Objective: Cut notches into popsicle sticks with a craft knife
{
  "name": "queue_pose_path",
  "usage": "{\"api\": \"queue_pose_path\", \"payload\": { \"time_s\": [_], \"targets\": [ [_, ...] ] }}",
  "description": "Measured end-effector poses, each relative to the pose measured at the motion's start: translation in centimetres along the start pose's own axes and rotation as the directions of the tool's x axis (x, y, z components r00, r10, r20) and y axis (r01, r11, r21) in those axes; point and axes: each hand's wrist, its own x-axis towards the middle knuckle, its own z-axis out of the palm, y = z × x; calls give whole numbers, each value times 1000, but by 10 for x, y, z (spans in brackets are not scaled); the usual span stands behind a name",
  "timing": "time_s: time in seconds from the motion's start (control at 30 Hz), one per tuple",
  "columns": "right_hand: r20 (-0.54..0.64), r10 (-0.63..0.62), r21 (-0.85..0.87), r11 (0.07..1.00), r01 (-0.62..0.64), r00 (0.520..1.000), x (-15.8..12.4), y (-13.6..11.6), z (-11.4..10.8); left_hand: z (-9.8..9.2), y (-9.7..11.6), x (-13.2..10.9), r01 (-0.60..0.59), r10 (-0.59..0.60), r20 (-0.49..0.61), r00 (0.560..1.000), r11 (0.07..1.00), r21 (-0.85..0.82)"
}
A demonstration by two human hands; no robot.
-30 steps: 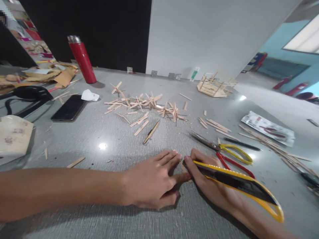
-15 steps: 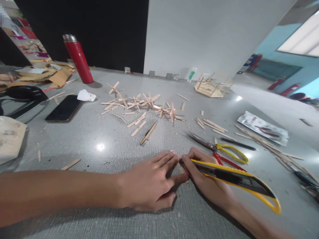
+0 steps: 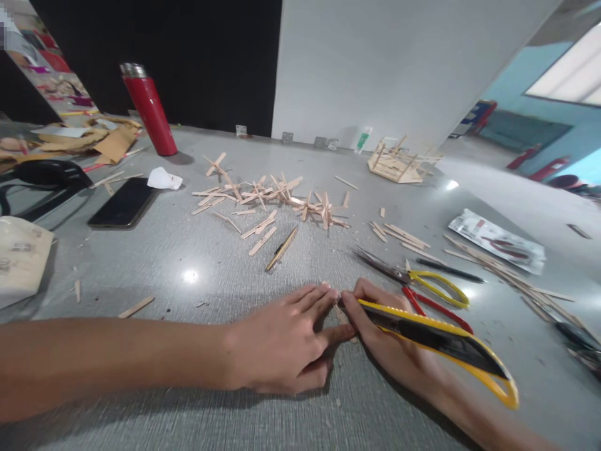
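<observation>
My left hand [image 3: 291, 341] lies on the table with its fingertips pressing a small wooden craft stick [image 3: 344, 319] against the surface. Most of that stick is covered by the fingers. Close on its right, my right hand [image 3: 385, 332] is closed around a yellow and black utility knife [image 3: 441, 338], whose handle slants back toward me. The knife's front end meets the left fingertips near the stick; the blade itself is hidden. Just beyond the right hand lie yellow-handled scissors [image 3: 434, 287] and a red-handled tool [image 3: 439, 309].
A loose pile of craft sticks [image 3: 282, 191] spreads across the middle. Tweezers [image 3: 282, 249], a black pen [image 3: 448, 270] and a silver packet [image 3: 498, 241] lie around. Behind are a red bottle [image 3: 150, 113] and a stick frame [image 3: 399, 166]; a phone [image 3: 123, 203] lies left.
The knife's handle end has swung slightly down and to the left. My left hand stays on the stick, and the view has shifted a little.
</observation>
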Motion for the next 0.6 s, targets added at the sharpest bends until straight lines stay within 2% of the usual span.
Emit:
{"api": "queue_pose_path", "payload": {
  "time_s": [0.2,0.37,0.6],
  "targets": [
    [41,-20,-15,1000,20,999,2,1,-3,1,1,-1,4,-4,-18,1000,1000,11],
    [69,-23,61,998,19,997,4,4,-5,1,0,-1,-8,8,-23,1000,1000,14],
    [38,5,167,986,-11,999,5,3,-4,1,0,0,-12,12,-23,1000,1000,9]
  ]
}}
